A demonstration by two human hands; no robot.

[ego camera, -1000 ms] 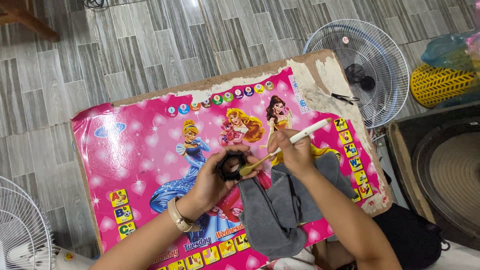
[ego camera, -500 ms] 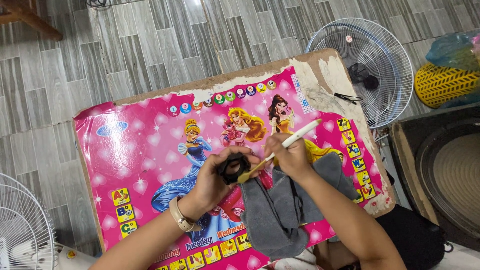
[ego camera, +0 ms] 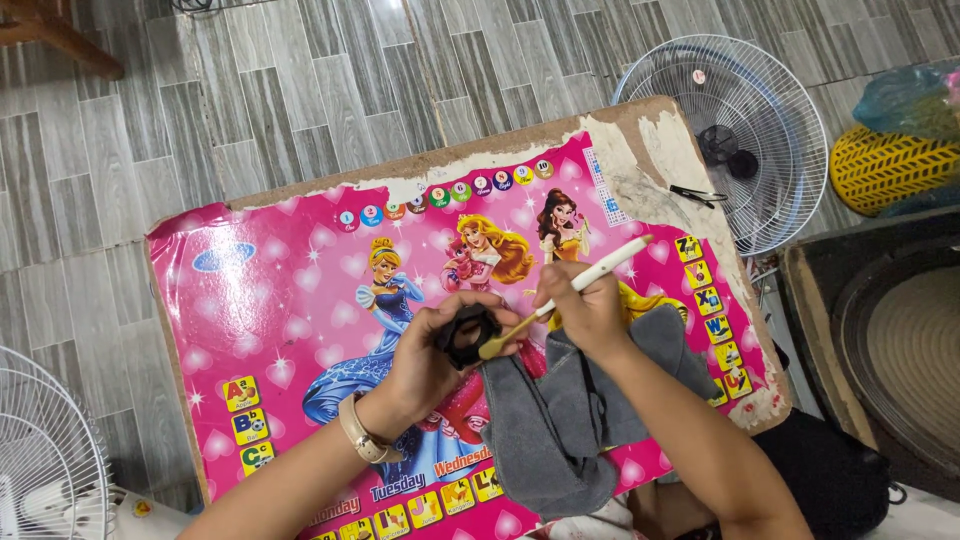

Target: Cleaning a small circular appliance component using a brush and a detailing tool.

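My left hand (ego camera: 432,352) grips a small black rounded part (ego camera: 467,334) over a pink cartoon-printed board (ego camera: 280,300). My right hand (ego camera: 590,310) holds a white-handled brush (ego camera: 600,270) slantwise, its yellowish tip (ego camera: 492,347) touching the black part. A grey cloth (ego camera: 560,430) lies under my right wrist, spread on the near right of the board. A pale band sits on my left wrist (ego camera: 360,430).
A white fan grille (ego camera: 740,130) lies on the grey plank floor at the right, another fan grille (ego camera: 40,450) at the lower left. Small black tweezers (ego camera: 697,194) rest on the board's worn corner. A yellow basket (ego camera: 890,165) and a dark round speaker (ego camera: 900,350) stand at the right.
Both hands stay together over the board; the brush tip shifts slightly against the black part. The view has drifted a little.
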